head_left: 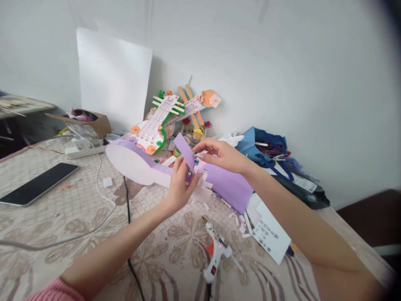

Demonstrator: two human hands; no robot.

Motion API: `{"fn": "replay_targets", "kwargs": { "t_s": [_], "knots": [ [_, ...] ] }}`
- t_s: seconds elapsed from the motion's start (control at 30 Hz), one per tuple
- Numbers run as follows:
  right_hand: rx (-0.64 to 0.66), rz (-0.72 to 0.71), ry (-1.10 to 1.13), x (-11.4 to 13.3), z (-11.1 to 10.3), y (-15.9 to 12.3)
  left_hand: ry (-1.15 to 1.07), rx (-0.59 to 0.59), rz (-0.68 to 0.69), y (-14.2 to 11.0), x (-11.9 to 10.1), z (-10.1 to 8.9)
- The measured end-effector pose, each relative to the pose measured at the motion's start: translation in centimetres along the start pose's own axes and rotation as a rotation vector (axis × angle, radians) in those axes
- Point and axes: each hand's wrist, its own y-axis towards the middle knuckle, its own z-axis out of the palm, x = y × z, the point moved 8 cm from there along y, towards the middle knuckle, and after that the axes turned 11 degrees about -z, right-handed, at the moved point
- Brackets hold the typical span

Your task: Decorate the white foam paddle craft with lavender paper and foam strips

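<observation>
A craft paper instrument with a pale pink oval face [130, 165] and purple sides lies on the patterned tablecloth. My left hand [182, 186] is closed around a purple paper strip [184, 151] at the narrow end of the instrument. The strip's free end sticks up past the fingers. From the right, my right hand [221, 155] reaches in with thumb and fingertips drawn close together beside the strip; what they pinch is too small to make out. Under my right forearm is a purple sheet [230, 188]. A white glue gun [214, 255], its red light on, lies nearer me.
Finished paper instruments [156, 121] with flowers stand behind the hands. At left are a black phone [39, 184], a power strip [84, 150], cables and an open cardboard box [100, 124]. Paper scraps, a printed card [272, 236] and a blue bag [250, 144] lie at right.
</observation>
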Motion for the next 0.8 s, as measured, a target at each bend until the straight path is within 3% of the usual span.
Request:
{"fn": "replay_targets", "kwargs": {
  "t_s": [0.37, 0.6, 0.8],
  "knots": [
    [0.155, -0.139, 0.311, -0.8, 1.1, 2.2, -0.205, -0.013, -0.165, -1.1, 1.8, 0.8],
    [0.200, -0.195, 0.438, -1.4, 0.8, 2.2, -0.179, -0.053, -0.132, -1.2, 1.2, 0.3],
    [0.161, -0.286, 0.393, -1.1, 0.3, 1.8, -0.195, -0.056, -0.128, -1.3, 1.2, 0.3]
  ]
}}
